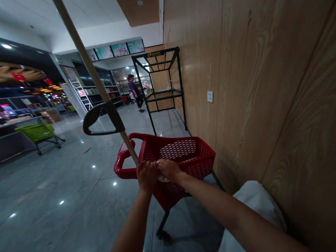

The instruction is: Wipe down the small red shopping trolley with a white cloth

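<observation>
A long wooden pole (94, 75) with a dark grey loop-shaped handle (103, 119) slants down from the upper left. Its lower end runs into my left hand (147, 175), whose fingers are wrapped round it. Right beside it, my right hand (168, 170) is closed on a crumpled whitish cloth (162, 177), mostly covered by the fingers. The two hands touch. Just beyond them stands a red plastic shopping cart (183, 144) with a perforated basket, its handle lying to the left behind the pole.
A wood-panelled wall (248, 78) with a socket (210, 96) runs along the right. Ahead are a dark metal rack (182, 90) and a person (135, 91). A green cart (39, 133) stands at the left on the grey tiled floor (59, 179). A whitish covered shape (256, 200) lies low at right.
</observation>
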`<state>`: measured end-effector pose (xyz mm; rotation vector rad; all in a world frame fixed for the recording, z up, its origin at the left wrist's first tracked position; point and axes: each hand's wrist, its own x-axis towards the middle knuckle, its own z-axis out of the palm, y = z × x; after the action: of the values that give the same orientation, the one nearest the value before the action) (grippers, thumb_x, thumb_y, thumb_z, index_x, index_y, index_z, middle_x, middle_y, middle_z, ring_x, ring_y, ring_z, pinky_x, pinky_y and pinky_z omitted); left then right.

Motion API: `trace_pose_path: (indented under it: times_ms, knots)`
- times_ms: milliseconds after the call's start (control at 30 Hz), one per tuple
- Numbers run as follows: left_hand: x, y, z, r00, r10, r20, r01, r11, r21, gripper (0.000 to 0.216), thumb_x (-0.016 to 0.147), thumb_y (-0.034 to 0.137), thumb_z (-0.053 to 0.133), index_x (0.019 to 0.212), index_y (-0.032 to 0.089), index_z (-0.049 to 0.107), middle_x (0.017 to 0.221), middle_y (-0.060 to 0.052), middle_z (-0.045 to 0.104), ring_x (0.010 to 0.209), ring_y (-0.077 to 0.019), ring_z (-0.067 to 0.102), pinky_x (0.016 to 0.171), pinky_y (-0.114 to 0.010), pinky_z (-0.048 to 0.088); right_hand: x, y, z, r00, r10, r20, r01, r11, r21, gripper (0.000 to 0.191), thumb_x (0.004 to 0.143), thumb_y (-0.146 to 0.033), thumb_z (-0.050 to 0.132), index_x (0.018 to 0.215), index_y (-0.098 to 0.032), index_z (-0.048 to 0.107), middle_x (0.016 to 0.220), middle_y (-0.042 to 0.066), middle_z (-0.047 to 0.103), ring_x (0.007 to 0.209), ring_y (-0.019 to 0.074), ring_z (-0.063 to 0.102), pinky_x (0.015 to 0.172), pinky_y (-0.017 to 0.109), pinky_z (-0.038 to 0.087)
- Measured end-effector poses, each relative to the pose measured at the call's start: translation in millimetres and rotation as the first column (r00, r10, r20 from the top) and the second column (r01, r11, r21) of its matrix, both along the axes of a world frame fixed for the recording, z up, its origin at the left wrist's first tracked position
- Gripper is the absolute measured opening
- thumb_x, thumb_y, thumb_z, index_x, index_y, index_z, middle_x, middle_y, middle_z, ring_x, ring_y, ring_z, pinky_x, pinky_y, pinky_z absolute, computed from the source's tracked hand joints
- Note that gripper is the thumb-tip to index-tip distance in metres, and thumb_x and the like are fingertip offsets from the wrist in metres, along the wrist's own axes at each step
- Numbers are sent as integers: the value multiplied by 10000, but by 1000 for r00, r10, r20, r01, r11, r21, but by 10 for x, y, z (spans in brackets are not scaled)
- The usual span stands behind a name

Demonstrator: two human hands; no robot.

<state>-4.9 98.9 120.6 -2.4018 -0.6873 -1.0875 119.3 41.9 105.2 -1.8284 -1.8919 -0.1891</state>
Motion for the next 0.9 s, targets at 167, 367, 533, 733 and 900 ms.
trace_pose_path:
  times_ms: [167, 367, 533, 733, 900]
  knots:
    - [-28, 3, 10, 999, 30, 18, -30, 999, 19, 280, 939, 248, 388, 710, 246, 549, 726, -14, 633, 791, -192, 585, 934, -388, 365, 669, -416, -207, 997, -63, 50, 67, 994, -89, 260, 961, -323, 451, 1120, -221, 630, 1137, 56, 650, 1031, 176, 593, 916, 286, 443]
    - [74, -39, -26, 997, 25, 74, -26, 1000, 4, 309, 938, 243, 384, 668, 247, 534, 685, -12, 610, 757, -190, 585, 912, -390, 381, 1237, -867, -374, 974, -215, 73, 222, 970, -99, 301, 955, -298, 449, 1205, -221, 599, 1249, 73, 609, 1161, 198, 534, 1004, 364, 385]
    - [112, -35, -74, 992, -1, 124, 1, 1000, -1, 295, 927, 224, 387, 671, 246, 532, 699, -4, 619, 732, -179, 580, 908, -395, 388, 612, -487, -201, 998, -68, 5, 68, 997, -41, 354, 950, -238, 436, 1293, -232, 524, 1282, 52, 591, 1162, 172, 535, 994, 314, 399]
    - [-31, 23, -22, 995, -71, 64, 70, 997, 9, 242, 916, 220, 414, 713, 242, 544, 724, 4, 638, 760, -169, 590, 916, -370, 381, -31, -30, 0, 999, -1, -43, 1, 1000, 9, 261, 947, -252, 440, 1143, -209, 606, 1127, 49, 648, 1005, 170, 602, 895, 268, 445]
    - [-138, 89, 4, 999, 24, 38, -25, 999, 26, 246, 917, 242, 413, 723, 232, 563, 773, -15, 662, 785, -179, 596, 922, -380, 374, 630, -408, -235, 995, -80, 53, 85, 991, -104, 271, 968, -332, 430, 1136, -243, 622, 1117, 45, 659, 1003, 170, 598, 887, 273, 438]
